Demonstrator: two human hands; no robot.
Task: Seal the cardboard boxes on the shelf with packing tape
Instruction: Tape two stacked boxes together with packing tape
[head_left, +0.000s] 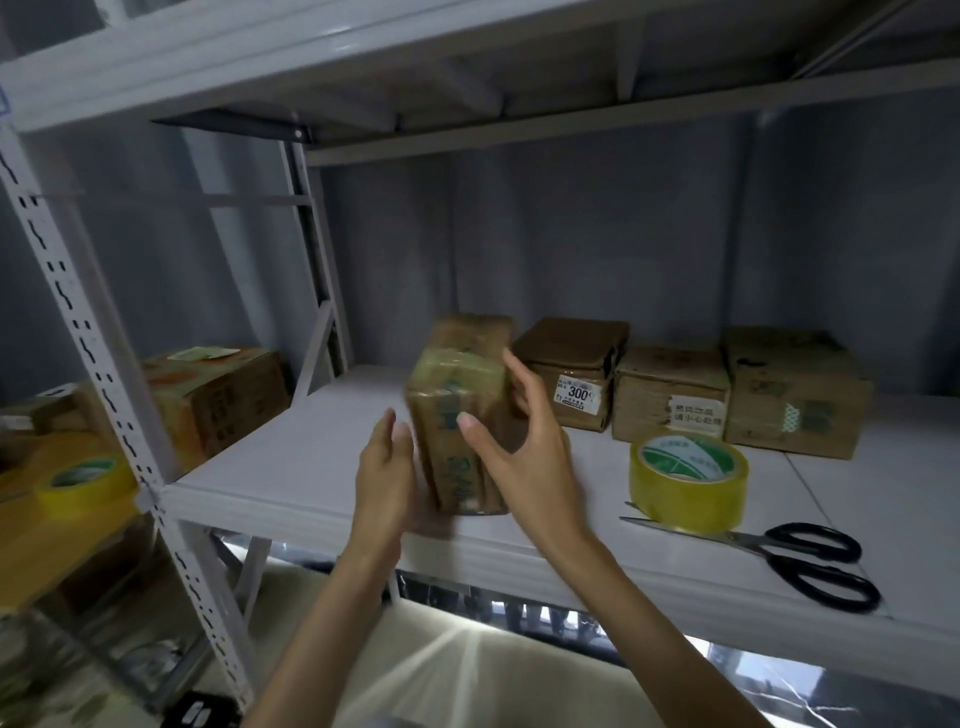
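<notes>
- Handling one small cardboard box at the front of the shelf, so this looks like the turn-and-check bit of sealing, not the taping itself.
- The box is tipped up on its end, blurry, with what looks like glossy tape already across its upper part. Can't tell whether every seam is covered.
- Left hand is against the box's near-left side low down, fingers fairly straight, more steadying than gripping.
- Right hand is spread wide on the opposite side, thumb on the front face, fingers reaching round the far edge. Loose open cradle, not a tight clamp.
- Off to the right of that hand, near but apart: yellow tape roll, and just in front of it black scissors.
- Beyond the right hand, three more boxes sit in a row at the back.
- My guess at the next move: set this box down flat, then free the right hand for the roll, keeping the left on the box.
</notes>
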